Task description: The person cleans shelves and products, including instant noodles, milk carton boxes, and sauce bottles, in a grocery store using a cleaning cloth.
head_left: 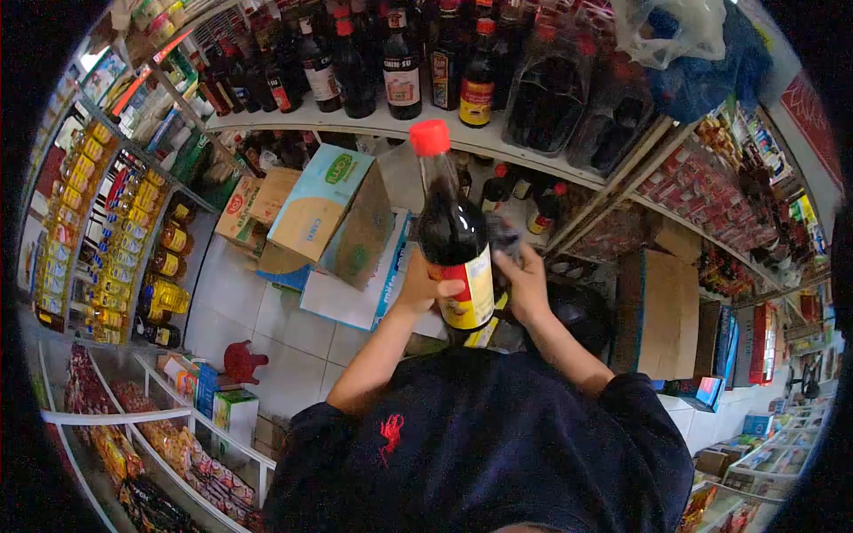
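Note:
In front of my chest stands a sauce bottle (455, 231) with a red cap, dark contents and a red-and-yellow label, tilted slightly. My left hand (425, 286) is wrapped round its lower part, thumb across the label. To the right of the bottle, my right hand (526, 282) has its fingers curled at a dark, blurred thing (503, 238), perhaps a cloth. What exactly it is does not show, and the bottle partly hides it. Similar dark bottles (478, 75) line the shelf just beyond.
A white shelf (373, 133) crosses ahead, with more bottles below it. Cardboard boxes (306, 209) are stacked to the left on the tiled floor, near a red stool (243, 362). Oil bottles (111, 240) fill the left rack. A large carton (657, 315) stands at right.

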The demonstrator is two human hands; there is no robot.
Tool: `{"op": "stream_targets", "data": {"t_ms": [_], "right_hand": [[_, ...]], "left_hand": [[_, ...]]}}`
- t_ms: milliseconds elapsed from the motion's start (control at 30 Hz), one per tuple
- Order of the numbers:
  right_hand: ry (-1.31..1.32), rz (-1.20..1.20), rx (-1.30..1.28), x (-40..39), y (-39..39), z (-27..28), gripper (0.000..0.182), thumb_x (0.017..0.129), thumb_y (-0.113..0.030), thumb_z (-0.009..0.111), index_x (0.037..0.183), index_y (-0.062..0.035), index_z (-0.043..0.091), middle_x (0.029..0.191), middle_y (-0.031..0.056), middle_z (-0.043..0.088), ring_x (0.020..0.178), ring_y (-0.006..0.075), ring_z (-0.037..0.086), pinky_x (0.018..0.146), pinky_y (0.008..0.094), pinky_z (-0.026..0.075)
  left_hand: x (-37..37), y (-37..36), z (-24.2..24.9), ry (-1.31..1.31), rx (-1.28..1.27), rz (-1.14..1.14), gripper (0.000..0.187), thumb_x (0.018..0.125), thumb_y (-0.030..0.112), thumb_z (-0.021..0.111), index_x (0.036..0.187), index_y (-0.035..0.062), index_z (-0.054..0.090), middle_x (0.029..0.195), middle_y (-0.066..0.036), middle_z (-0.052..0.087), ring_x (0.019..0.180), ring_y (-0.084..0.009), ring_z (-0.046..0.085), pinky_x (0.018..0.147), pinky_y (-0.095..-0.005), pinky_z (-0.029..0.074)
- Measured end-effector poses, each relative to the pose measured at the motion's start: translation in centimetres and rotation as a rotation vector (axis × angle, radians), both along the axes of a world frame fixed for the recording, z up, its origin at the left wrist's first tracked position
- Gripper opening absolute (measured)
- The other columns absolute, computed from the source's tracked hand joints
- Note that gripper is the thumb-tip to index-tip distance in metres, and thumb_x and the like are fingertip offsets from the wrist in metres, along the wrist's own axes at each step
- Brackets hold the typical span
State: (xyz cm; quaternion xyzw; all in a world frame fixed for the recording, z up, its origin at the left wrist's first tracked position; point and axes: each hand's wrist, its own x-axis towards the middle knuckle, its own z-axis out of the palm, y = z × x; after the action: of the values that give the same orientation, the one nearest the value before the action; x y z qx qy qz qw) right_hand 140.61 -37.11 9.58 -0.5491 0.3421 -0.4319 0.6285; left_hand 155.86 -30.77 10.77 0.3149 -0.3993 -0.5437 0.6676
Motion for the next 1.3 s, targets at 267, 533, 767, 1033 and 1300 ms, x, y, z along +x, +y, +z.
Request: {"op": "stream_targets", "data": {"t_ms": [267, 533, 767, 1033, 1300], "right_hand": [[-0.482, 0.26, -0.324, 4.8, -2.9, 9.4, 0.035, 0.073, -0.014, 0.05, 0.102, 0.004, 0.049, 0.112, 0.0103, 0.047, 0.102, 0.0194, 0.045, 0.091, 0.0297, 0.031], [-0.249, 0.243, -0.083, 4.8, -2.1, 5.4, 0.053, 0.069, -0.014, 0.066, 0.114, -0.0024, 0.04, 0.113, 0.0136, 0.047, 0.103, 0.0218, 0.046, 0.091, 0.0332, 0.033], [0.019, 0.402, -0.174, 5.6, -2.4, 8.7, 0.05, 0.06, -0.007, 0.067, 0.105, 0.0029, 0.047, 0.091, 0.0134, 0.06, 0.086, 0.0204, 0.057, 0.082, 0.0315, 0.042], [-0.473, 0.605, 0.097, 6.5, -2.5, 9.7, 0.09, 0.055, -0.004, 0.062, 0.134, -0.0035, 0.017, 0.074, 0.0094, 0.055, 0.069, 0.0192, 0.053, 0.068, 0.0311, 0.041], [-0.018, 0.1, -0.201, 6.5, -1.3, 11.6, 0.065, 0.065, -0.009, 0.069, 0.123, -0.0058, 0.041, 0.095, 0.0063, 0.057, 0.087, 0.0109, 0.05, 0.08, 0.0239, 0.038]], "left_hand": [[0.4, -0.2, -0.2, -0.041, -0.035, -0.021, 0.06, 0.057, 0.018, 0.071, 0.109, 0.0026, 0.046, 0.099, -0.007, 0.056, 0.09, -0.0174, 0.054, 0.084, -0.0308, 0.041], [1.7, 0.8, -0.2, -0.084, -0.069, -0.011, 0.067, 0.054, 0.02, 0.073, 0.111, 0.0015, 0.044, 0.106, -0.007, 0.052, 0.095, -0.0173, 0.051, 0.086, -0.0306, 0.039], [3.3, 0.7, -0.3, -0.373, 0.028, -0.042, 0.066, 0.052, 0.025, 0.07, 0.108, 0.0007, 0.046, 0.099, -0.008, 0.056, 0.09, -0.0151, 0.052, 0.083, -0.0288, 0.039], [4.9, 0.4, -10.2, 0.508, 0.342, -0.9, 0.078, 0.046, 0.026, 0.067, 0.115, -0.0015, 0.042, 0.105, -0.014, 0.055, 0.091, -0.0264, 0.057, 0.081, -0.0351, 0.045], [2.9, 3.0, 1.6, -0.506, 0.107, 0.023, 0.061, 0.052, 0.024, 0.076, 0.102, -0.0011, 0.051, 0.096, -0.009, 0.059, 0.087, -0.0161, 0.055, 0.081, -0.0302, 0.042]]}}
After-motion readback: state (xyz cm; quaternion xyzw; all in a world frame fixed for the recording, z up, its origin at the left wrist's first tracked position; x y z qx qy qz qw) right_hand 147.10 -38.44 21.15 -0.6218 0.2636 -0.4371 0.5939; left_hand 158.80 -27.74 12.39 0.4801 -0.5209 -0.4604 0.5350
